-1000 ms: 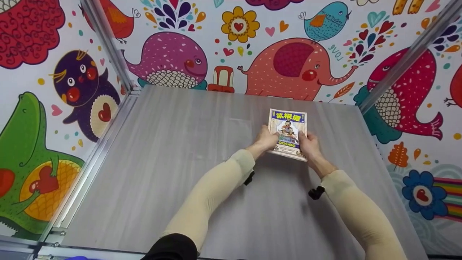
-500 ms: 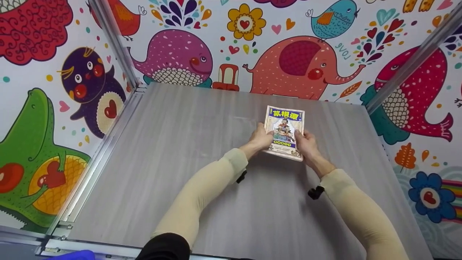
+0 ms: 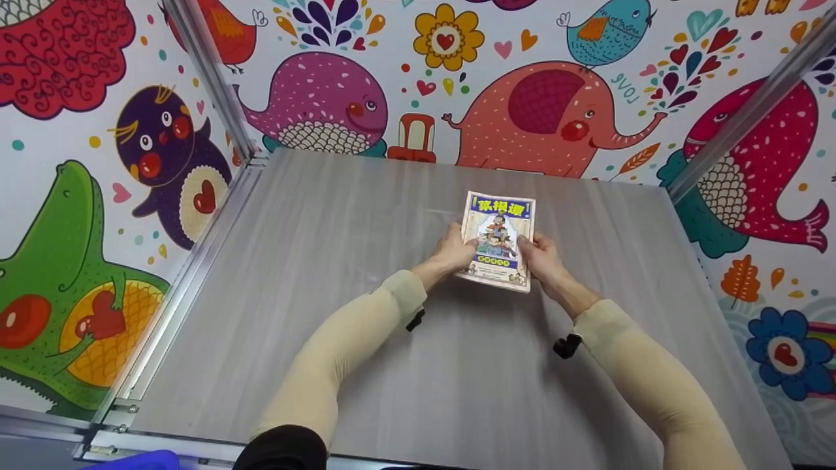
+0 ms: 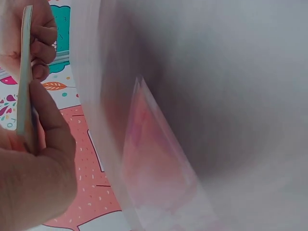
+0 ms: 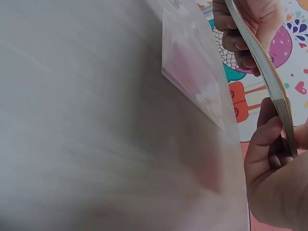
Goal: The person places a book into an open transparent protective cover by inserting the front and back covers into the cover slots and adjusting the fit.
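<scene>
A thin paperback book (image 3: 499, 241) with a cartoon cover and yellow title characters on a blue band is held above the table. My left hand (image 3: 452, 250) grips its left edge, thumb on the cover and fingers curled behind. On the opposite edge my right hand (image 3: 543, 260) pinches it the same way. The left wrist view shows the book (image 4: 25, 72) edge-on, with the left hand (image 4: 43, 163) near and the other hand beyond. In the right wrist view the book (image 5: 264, 62) bends slightly above the right hand (image 5: 274, 173).
A grey wood-look table (image 3: 313, 274) lies beneath. A glossy clear patch (image 4: 159, 163) on its surface reflects the wall. Metal rails (image 3: 189, 281) run along the left edge, and printed cartoon walls (image 3: 418, 85) enclose the back and sides. Something blue (image 3: 140, 461) shows at the bottom left.
Both hands have carried the book a little to the left, still gripping both edges. The head view has shifted slightly, and more of the blue thing shows at the bottom left.
</scene>
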Motion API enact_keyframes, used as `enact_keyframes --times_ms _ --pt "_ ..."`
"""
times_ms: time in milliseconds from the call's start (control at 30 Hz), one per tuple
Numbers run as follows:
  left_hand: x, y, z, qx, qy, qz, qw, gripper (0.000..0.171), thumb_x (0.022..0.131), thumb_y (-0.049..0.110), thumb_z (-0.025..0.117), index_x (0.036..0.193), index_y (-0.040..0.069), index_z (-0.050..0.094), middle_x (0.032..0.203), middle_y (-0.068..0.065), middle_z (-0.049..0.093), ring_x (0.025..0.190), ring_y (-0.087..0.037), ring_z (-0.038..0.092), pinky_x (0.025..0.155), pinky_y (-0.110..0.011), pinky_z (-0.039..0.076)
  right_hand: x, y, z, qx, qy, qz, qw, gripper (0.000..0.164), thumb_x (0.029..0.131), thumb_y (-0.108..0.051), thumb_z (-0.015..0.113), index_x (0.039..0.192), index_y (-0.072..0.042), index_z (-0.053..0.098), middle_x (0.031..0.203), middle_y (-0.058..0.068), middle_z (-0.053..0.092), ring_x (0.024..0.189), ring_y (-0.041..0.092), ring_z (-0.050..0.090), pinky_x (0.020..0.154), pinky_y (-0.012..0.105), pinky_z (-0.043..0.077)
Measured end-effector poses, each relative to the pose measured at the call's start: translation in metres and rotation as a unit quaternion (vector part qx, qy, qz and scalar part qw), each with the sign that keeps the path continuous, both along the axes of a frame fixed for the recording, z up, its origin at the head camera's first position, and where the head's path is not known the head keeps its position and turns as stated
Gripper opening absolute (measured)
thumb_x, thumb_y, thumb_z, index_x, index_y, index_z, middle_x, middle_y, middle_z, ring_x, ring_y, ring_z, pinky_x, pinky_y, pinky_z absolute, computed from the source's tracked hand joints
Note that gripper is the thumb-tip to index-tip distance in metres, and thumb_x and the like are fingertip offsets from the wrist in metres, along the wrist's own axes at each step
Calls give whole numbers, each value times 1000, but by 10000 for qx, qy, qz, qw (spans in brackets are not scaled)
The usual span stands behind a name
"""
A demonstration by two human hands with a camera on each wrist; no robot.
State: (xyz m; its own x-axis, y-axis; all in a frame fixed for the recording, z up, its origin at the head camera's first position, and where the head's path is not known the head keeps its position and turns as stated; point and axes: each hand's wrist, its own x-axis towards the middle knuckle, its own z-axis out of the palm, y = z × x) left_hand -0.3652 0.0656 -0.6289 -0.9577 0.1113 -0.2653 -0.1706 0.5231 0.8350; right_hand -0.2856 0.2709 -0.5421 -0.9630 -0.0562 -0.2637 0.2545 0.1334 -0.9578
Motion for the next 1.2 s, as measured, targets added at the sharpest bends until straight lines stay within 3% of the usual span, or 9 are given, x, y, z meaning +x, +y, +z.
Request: enact_keyframes --times_ms 133,233,433,467,533,700,933,1067,1200 --pt "-6 -12 -9 -94 100 -125 9998 60 111 37 62 161 7 45 149 -16 65 142 -30 64 126 -45 51 -2 -7 1 -24 -109 106 9999 51 122 -27 42 158 9 45 88 -10 80 76 6 79 69 26 67" --pt "1 -21 -4 -63 209 -109 9997 56 111 35 63 156 5 48 146 -17 66 139 -30 65 123 -45 52 -2 -12 1 -16 -161 157 9997 48 122 -27 43 156 7 47 89 -9 80 78 6 79 71 26 67" --pt "76 -44 96 374 -103 8 9992 42 115 20 56 151 -2 48 140 -25 65 130 -34 65 118 -47 53 -5 -21 -2 243 -204 339 9989 45 122 -27 45 151 7 50 89 -8 79 76 6 79 68 26 66" --pt "85 -48 108 402 -167 14 9991 41 116 18 54 151 -2 47 141 -26 64 130 -34 64 119 -47 52 -6 -23 -3 277 -196 381 9987 46 122 -26 45 152 8 49 89 -8 79 76 6 79 67 26 66" --pt "90 -52 113 341 -150 61 9993 38 116 17 53 149 -2 48 138 -25 65 125 -32 65 116 -45 53 -8 -26 -4 316 -196 449 9983 47 122 -26 44 154 8 48 90 -7 78 76 7 79 67 26 66" --pt "75 -66 88 340 -47 -24 9994 35 113 16 57 141 -5 54 135 -26 67 120 -32 69 109 -45 59 -13 -38 -9 255 -180 471 9984 47 121 -22 46 156 10 48 97 -5 78 81 5 78 72 23 65" --pt "16 -91 5 -497 417 -133 9978 34 106 29 66 131 5 66 119 -10 73 108 -21 68 101 -39 58 -20 -55 -15 394 -67 511 9979 48 120 -20 48 157 11 49 121 14 80 88 5 76 79 21 64" --pt "1 -107 -16 -684 347 -136 9970 36 104 36 68 128 9 70 116 -6 75 106 -20 71 99 -40 59 -24 -66 -18 575 -32 458 9973 50 120 -22 51 157 11 50 131 21 77 91 6 75 80 20 63" --pt "0 -119 -19 -906 313 -7 9954 36 101 39 72 125 12 73 113 -3 77 103 -19 72 96 -38 59 -27 -78 -22 683 15 284 9973 46 117 -19 58 151 11 55 122 18 77 88 7 73 77 19 60"
